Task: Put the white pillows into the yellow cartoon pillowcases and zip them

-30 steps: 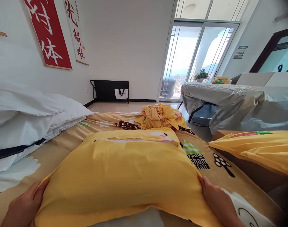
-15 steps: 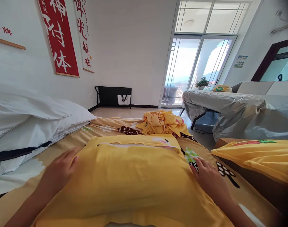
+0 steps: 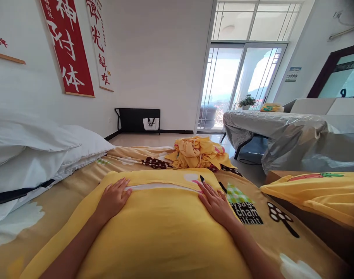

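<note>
2 red and white wall banners (image 3: 68, 50) with Chinese characters hang above a stack of white pillows (image 3: 34, 155) at the left edge of a bed (image 3: 63, 186) covered by a tan printed sheet. On the bed, directly in front of the camera, lies a pillow in a yellow pillowcase (image 3: 165, 228), its open end turned away from the person so that a strip of the white pillow inside shows along the far edge. The left hand (image 3: 113, 197) rests flat on the pillowcase near its far left corner, fingers spread and pointing toward the opening, gripping nothing. The right hand (image 3: 216, 203) lies flat in the same way near the far right corner, fingers spread, its outer edge close to the printed sheet. Just beyond the pillow sits a crumpled heap of yellow fabric (image 3: 197, 152) on the bed. Against the far wall stands a low black rack (image 3: 138, 120) with a white bag. To the right, glass doors (image 3: 241, 85) open onto a bright balcony, a worktop draped in grey plastic (image 3: 284, 131) carries a small potted plant (image 3: 246, 102), and another yellow pillow (image 3: 316, 190) lies at the right edge.
</note>
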Motion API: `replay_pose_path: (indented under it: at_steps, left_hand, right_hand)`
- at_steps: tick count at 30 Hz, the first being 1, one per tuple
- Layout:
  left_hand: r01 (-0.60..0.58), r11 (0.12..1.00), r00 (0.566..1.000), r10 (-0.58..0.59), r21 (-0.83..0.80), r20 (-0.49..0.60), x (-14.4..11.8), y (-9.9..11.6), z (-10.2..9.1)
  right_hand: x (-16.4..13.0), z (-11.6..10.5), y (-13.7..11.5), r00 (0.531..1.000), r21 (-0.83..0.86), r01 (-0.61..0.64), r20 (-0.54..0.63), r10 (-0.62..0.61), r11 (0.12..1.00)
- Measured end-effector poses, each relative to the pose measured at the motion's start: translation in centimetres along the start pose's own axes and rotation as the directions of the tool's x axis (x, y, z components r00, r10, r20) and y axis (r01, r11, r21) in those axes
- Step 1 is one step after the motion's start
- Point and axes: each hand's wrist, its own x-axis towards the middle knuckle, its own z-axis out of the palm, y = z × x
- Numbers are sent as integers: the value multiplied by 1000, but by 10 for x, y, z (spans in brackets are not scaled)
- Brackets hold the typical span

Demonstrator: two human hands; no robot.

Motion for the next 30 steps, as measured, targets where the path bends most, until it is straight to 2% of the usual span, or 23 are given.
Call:
replay_pose_path:
  at_steps: [2, 4, 6, 8, 10, 13, 15, 18, 21, 24, 26, 27, 30]
  left_hand:
    - [20, 996, 996, -27, -83, -83, -2, -5, -1]
    - [82, 978, 986, -107, -194, -124, 0, -9, -3]
    - [150, 950, 977, -185, -272, -106, 5, -14, -7]
    - [172, 942, 982, -189, -287, -29, 13, -16, -14]
    - [147, 960, 989, -137, -238, 61, 23, -14, -24]
    - [46, 999, 983, -42, -20, 177, 39, -2, -35]
    - [-2, 993, 976, -23, 114, 218, 48, 6, -38]
    - [-1, 981, 980, -37, 193, 194, 55, 8, -44]
    - [13, 973, 989, -46, 230, 140, 54, -3, -60]
    - [15, 980, 1000, -16, 197, 2, 45, -22, -75]
    - [-24, 993, 995, 35, 117, -94, 35, -33, -72]
    - [-50, 997, 993, 56, 65, -106, 29, -38, -65]
    - [-56, 995, 998, 55, -85, -15, 14, -46, -37]
  right_hand:
    - [-9, 6, 17, 996, 32, -30, -80, 33, 999]
    - [-15, 9, 32, 984, 102, -117, -125, 129, 988]
    - [-17, 6, 42, 965, 185, -231, -80, 249, 955]
    - [-13, -3, 46, 958, 248, -278, 0, 287, 928]
    - [-4, -15, 43, 963, 230, -268, 29, 269, 935]
    - [14, -27, 27, 958, 5, -288, 3, 288, 958]
    - [24, -30, 16, 955, -134, -295, -17, 296, 946]
    - [33, -38, 9, 969, -227, -244, -20, 246, 943]
    - [32, -59, 14, 984, -305, -175, -30, 175, 936]
    - [25, -76, 25, 993, -382, -101, -94, 70, 919]
    - [19, -70, 33, 988, -443, -46, -150, -23, 896]
    - [16, -61, 36, 985, -467, -20, -160, -62, 884]
    - [10, -23, 39, 995, -450, 28, -75, -70, 893]
